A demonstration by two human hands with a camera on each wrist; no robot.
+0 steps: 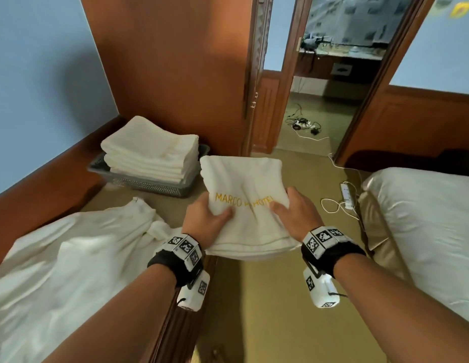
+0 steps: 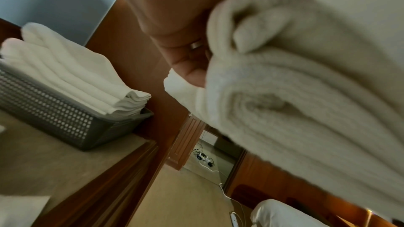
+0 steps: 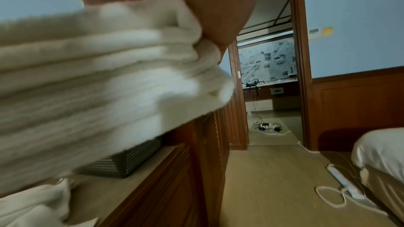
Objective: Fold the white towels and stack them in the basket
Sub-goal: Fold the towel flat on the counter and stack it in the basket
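The left hand (image 1: pixel 211 213) and right hand (image 1: pixel 296 209) each pinch a near corner of the folded towel (image 1: pixel 246 184) held up between them, so folding looks done; next it likely swings forward-left onto the stack (image 1: pixel 152 150) in the basket (image 1: pixel 149 183).

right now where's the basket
In the head view the grey basket sits upper left on the wooden counter, holding a stack of folded towels, just left of the held towel.

Folded towel (image 1: pixel 244 184) lettering creased mid-word, unreadable; fingers beneath hidden. Basket (image 1: pixel 149 183) interior buried under stack (image 1: pixel 152 153). Wrist views motion-blurred.
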